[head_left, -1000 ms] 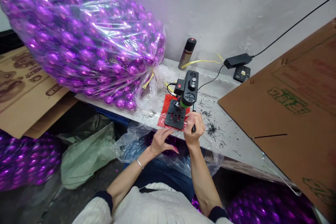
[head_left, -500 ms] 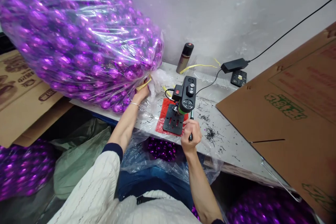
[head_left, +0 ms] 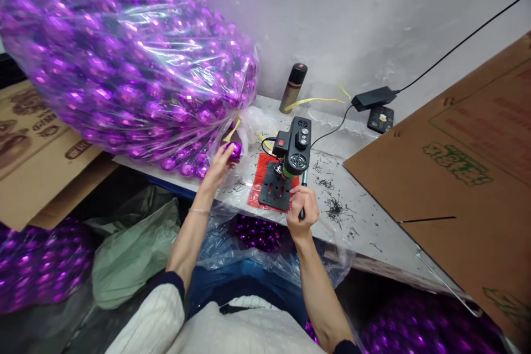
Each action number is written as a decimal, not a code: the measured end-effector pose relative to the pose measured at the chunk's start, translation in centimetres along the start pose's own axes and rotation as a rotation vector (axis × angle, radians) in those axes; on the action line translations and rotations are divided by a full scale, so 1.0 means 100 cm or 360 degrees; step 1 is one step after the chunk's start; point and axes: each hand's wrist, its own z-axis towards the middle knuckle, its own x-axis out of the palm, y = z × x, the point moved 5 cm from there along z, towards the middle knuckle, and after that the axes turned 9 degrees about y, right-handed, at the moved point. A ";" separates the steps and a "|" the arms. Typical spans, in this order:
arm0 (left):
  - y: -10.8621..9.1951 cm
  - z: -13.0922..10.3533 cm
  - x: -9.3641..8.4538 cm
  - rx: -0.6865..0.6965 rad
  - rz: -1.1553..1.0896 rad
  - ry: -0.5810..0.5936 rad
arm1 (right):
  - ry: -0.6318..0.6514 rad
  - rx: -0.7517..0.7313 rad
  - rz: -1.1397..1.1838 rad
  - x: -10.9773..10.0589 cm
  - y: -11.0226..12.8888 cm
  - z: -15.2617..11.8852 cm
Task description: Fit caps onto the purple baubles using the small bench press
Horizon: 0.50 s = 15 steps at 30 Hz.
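My left hand (head_left: 221, 166) is closed on a shiny purple ball (head_left: 235, 150), just outside the gathered mouth of a big clear bag (head_left: 136, 61) full of similar balls. My right hand (head_left: 303, 208) is wrapped round the black-gripped lever (head_left: 302, 214) of a small black bench press (head_left: 296, 146). The press has a slotted base plate (head_left: 274, 191) that stands on a red plastic sheet (head_left: 258, 180). Nothing lies on the visible part of the plate.
A spray can (head_left: 292, 88) and a black power adapter (head_left: 374, 99) are at the back by the wall. Black clippings (head_left: 334, 208) litter the table. Cardboard boxes flank both sides, the right box (head_left: 464, 177) close to the press. Purple balls (head_left: 258, 233) fill an open bag below the table edge.
My left hand has come out of the bag's mouth, moving back toward me, with a purple ball now showing in its fingers. My right hand stays on the lever.
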 end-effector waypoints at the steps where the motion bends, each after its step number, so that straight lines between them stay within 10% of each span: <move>1: 0.005 -0.018 0.005 -0.0062 -0.0207 0.0084 | -0.0011 -0.0003 0.0004 0.000 0.000 0.000; 7: 0.046 -0.089 0.044 -0.0359 -0.0727 0.0268 | 0.0015 -0.0021 -0.0006 -0.003 0.004 0.009; 15: 0.089 -0.091 0.077 -0.0603 -0.0932 0.0217 | 0.0046 -0.0034 -0.0031 -0.010 0.007 0.021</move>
